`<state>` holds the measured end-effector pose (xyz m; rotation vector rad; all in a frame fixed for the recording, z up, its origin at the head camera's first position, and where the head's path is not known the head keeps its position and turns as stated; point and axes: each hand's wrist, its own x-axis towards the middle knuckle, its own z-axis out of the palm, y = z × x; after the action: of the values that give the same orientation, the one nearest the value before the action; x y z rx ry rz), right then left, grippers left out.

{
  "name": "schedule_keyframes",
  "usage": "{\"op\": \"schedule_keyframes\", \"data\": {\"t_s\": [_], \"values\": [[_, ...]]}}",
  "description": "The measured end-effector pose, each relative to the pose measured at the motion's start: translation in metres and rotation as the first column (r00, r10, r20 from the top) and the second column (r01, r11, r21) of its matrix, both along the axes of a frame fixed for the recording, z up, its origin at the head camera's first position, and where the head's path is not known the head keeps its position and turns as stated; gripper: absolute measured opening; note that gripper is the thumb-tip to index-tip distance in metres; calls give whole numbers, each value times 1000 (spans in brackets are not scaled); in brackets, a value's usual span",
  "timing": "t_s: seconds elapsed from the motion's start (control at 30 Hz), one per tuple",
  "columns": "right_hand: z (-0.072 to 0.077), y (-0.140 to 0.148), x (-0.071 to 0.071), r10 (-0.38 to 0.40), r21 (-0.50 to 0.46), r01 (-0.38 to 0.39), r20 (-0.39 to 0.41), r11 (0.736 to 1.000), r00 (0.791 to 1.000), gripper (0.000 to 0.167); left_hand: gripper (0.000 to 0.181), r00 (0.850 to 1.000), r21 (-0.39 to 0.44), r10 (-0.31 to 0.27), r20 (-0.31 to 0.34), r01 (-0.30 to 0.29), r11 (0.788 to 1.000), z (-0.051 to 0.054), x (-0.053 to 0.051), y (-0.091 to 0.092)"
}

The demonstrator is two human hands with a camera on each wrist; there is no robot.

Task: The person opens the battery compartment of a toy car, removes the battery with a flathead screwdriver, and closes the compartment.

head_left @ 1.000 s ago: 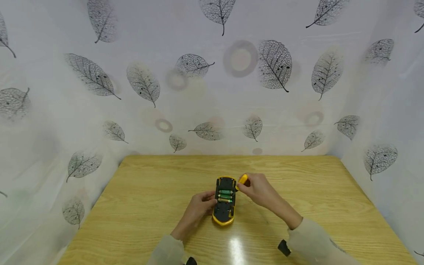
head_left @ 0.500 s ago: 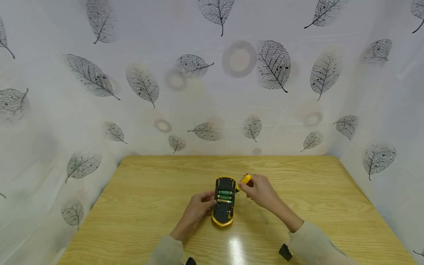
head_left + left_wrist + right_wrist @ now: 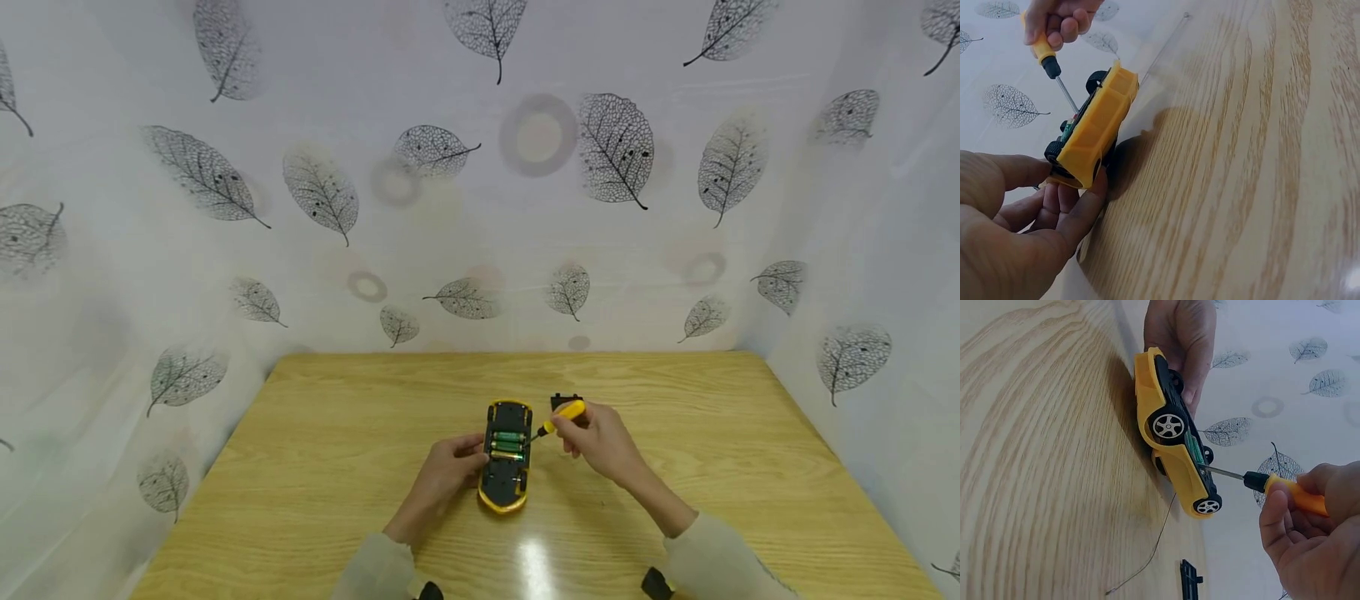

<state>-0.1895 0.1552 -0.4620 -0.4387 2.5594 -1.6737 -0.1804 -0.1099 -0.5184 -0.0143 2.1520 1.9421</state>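
A yellow toy car (image 3: 504,492) lies upside down, its black underside showing several green batteries (image 3: 508,447) in an uncovered compartment. My left hand (image 3: 442,479) grips the car's left side between thumb and fingers; the left wrist view shows these fingers (image 3: 1075,215) around one end of the yellow body (image 3: 1100,122). My right hand (image 3: 603,442) pinches the yellow handle of a screwdriver (image 3: 570,410). In the right wrist view, the screwdriver's metal shaft (image 3: 1225,472) reaches the underside beside the batteries (image 3: 1195,449); whether its tip touches a battery, I cannot tell.
A black cover (image 3: 558,400) lies on the wooden table (image 3: 360,417) just behind my right hand. The right wrist view also shows a thin dark line (image 3: 1154,553) on the table beside the car. A leaf-patterned sheet (image 3: 480,217) stands around the table's back and sides.
My right hand has moved right and slightly down, and the screwdriver leans further over to the right. The black cover behind it has come into view. My left hand still grips the car.
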Motion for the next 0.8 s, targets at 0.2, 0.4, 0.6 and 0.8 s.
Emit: {"op": "schedule_keyframes", "data": {"t_s": [0.2,0.4,0.6,0.8], "values": [[-4,5,1,-4,-58,7,55,998,999,25,45,1000,4,0,6,0,1000,-2,0,0],[-13,9,1,-28,-144,46,121,988,992,27,45,1000,4,0,6,0,1000,-2,0,-1],[-25,15,0,-37,-227,82,195,970,980,33,46,1000,17,-6,-2,6,1000,-1,1,-2],[-35,15,-1,-39,-304,118,254,945,966,34,46,1000,31,-7,17,6,999,0,0,-2]]}}
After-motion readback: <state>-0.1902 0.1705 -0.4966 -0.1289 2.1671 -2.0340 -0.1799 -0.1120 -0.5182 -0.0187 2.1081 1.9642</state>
